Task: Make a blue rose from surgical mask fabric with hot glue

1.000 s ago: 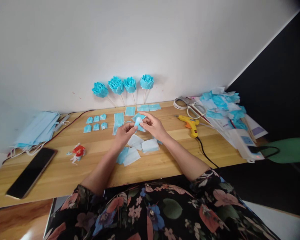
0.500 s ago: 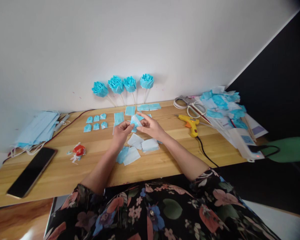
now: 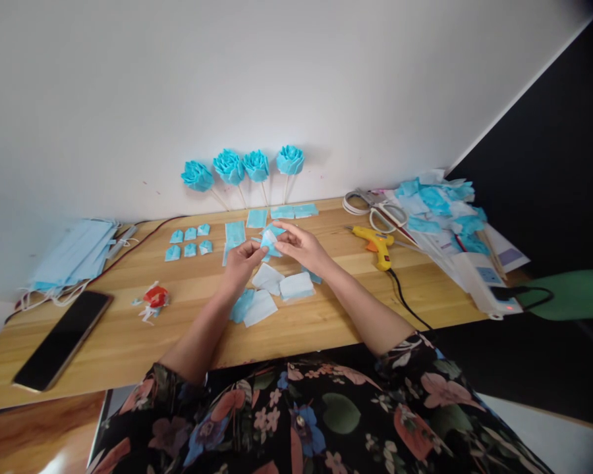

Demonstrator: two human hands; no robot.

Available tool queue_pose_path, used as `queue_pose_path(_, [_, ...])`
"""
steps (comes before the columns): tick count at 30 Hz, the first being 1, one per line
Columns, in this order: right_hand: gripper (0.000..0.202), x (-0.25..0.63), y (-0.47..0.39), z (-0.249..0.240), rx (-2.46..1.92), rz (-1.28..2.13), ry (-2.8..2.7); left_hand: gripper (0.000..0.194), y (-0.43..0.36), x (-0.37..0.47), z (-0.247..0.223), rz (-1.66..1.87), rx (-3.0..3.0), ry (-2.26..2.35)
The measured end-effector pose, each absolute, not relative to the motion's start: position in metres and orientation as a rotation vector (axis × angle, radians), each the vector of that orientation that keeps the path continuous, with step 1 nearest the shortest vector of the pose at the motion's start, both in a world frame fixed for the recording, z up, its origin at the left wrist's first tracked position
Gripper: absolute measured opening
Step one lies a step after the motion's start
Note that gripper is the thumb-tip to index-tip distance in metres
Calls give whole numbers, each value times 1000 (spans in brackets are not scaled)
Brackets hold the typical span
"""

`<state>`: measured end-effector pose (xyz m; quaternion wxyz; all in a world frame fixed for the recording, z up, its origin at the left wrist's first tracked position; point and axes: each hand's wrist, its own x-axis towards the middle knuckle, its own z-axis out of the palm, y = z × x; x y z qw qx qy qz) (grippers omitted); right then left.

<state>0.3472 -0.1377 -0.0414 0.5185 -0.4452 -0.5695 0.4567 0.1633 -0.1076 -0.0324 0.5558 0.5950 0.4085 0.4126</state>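
Note:
A small blue-and-white fabric piece (image 3: 269, 244), partly folded, is held between my two hands above the middle of the table. My left hand (image 3: 243, 261) pinches its left side between thumb and fingers. On the right side, my right hand (image 3: 300, 247) grips it with thumb and fingers. Blue fabric rectangles (image 3: 235, 232) lie just behind and beside the hands, some partly hidden by them. Nearer my body, loose white and blue pieces (image 3: 261, 307) overlap on the wood. To the left sit several small folded blue petals (image 3: 190, 249) in two rows.
Blue fabric roses (image 3: 228, 167) on sticks lean against the wall. A yellow glue gun (image 3: 378, 246), scissors (image 3: 388, 216), blue scraps (image 3: 437, 201) and a power strip (image 3: 485, 284) are at right. Face masks (image 3: 76, 250), a phone (image 3: 63, 340) and a red wrapper (image 3: 156, 296) are at left.
The white flap on the held piece has folded over further, showing a more pointed shape. My right hand has shifted slightly; my left hand stays nearly in place.

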Motion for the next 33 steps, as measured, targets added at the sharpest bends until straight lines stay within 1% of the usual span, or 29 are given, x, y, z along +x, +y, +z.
queue_pose_path(7, [49, 340, -141, -39, -1104, 993, -1370, 33, -107, 166, -41, 967, 1432, 980])
queue_pose_path(10, [49, 342, -140, -38, -1105, 981, -1326, 36, -106, 166, -39, 1007, 1380, 977])
queue_pose_path(14, [50, 342, -141, -37, -1102, 980, -1316, 31, -104, 164, -39, 1000, 1415, 959])
queue_pose_path(20, [55, 341, -141, -37, -1075, 986, -1295, 29, -106, 164, -34, 1007, 1452, 938])
queue_pose_path(25, [56, 344, -139, -39, -1069, 974, -1322, 29, -108, 164, -29, 1028, 1436, 901])
queue_pose_path(29, [55, 342, -139, -40, -1068, 990, -1338, 35, -106, 164, -36, 971, 1438, 902])
queue_pose_path(33, [54, 338, -139, -42, -1079, 983, -1369, 30, -104, 164, -46, 933, 1473, 924])
